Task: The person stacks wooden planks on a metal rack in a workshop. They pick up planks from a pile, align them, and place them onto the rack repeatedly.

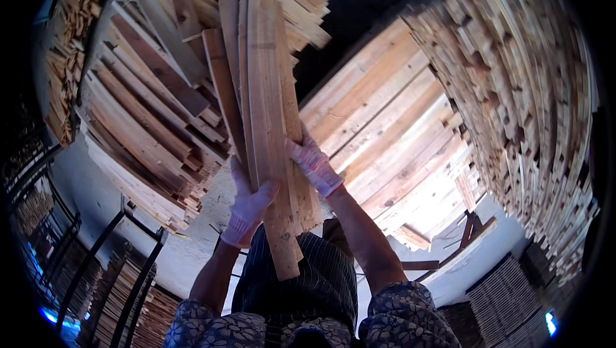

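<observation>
A bundle of several long wooden planks (266, 91) lies between my two gloved hands, its near end over my lap and its far end pointing away. My left hand (249, 207) grips the bundle from the left side, thumb on top. Further up on the right side, my right hand (314, 160) is wrapped round the edge of the same planks. Both gloves are pale with pinkish marks. The planks fan slightly apart at the far left, where a darker, narrower board (226, 85) leans out. Fingers under the bundle are hidden.
Loose boards (138, 123) are piled at the left. On the right is a brightly lit layer of planks (385, 130), beside a tall stack of boards (507, 91). Black metal rails (109, 239) stand at lower left, near more stacked wood (122, 296).
</observation>
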